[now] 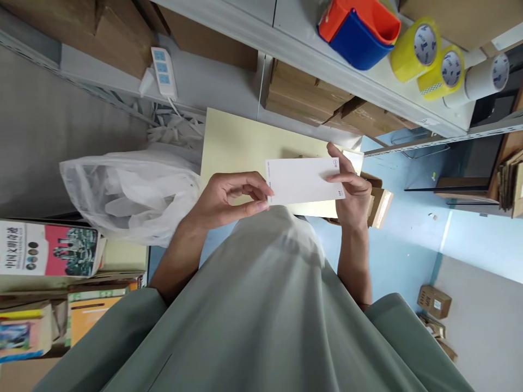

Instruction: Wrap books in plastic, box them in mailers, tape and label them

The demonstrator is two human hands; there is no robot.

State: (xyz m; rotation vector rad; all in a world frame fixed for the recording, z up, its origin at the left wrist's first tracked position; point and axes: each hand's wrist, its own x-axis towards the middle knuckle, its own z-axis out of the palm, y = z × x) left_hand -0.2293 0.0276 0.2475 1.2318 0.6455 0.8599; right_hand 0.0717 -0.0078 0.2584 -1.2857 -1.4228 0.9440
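Between my two hands is a white rectangular card or slip of paper (pixel 302 182), with small dark print near its corners and a blank middle. My left hand (pixel 235 198) pinches its left edge between thumb and fingertips. At the right end, my right hand (pixel 353 190) grips it, one digit lying over the face and another reaching up past the top corner. The card is held above a pale yellow tabletop (pixel 237 139). What lies under the card is mostly hidden.
A clear plastic bag (pixel 122 190) of white scraps stands left of the tabletop. Above runs a shelf with yellow tape rolls (pixel 417 49) and an orange-and-blue holder (pixel 357 32). Books (pixel 49 247) sit at lower left. An open cardboard box (pixel 379 207) is at right, beyond the table.
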